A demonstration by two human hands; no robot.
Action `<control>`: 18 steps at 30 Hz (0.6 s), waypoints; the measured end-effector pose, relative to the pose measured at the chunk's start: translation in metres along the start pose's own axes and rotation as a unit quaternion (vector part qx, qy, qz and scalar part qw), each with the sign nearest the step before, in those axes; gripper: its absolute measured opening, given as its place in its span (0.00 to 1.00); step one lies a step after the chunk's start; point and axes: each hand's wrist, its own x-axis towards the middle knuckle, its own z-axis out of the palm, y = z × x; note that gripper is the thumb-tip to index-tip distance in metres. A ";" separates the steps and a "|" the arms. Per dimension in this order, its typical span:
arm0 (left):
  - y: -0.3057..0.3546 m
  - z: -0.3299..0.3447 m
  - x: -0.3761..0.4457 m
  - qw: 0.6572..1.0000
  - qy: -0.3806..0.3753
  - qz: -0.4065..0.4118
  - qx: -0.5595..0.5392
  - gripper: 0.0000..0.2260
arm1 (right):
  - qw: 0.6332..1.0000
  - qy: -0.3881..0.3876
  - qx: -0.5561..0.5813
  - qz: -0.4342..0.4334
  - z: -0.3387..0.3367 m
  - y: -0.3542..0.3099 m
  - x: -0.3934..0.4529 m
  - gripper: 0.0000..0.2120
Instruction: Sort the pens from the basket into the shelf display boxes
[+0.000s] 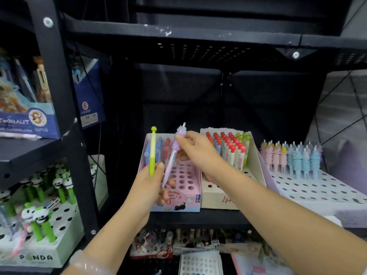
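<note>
Green smooth pen (152,153) upright in left hand (148,187) fingers, one ridged lilac pen (173,155) pinched by right hand (195,149), both above pink perforated box (183,187), three display boxes on shelf (198,217).

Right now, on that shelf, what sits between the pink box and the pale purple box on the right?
In the head view, a cream box stands between the pink box and the purple box, holding red-, blue- and green-capped pens at its back.
</note>
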 end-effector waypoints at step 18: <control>0.022 0.160 -0.021 0.989 -0.131 0.058 -0.045 0.08 | 0.953 0.291 -0.079 0.006 -0.212 0.000 -0.057 0.09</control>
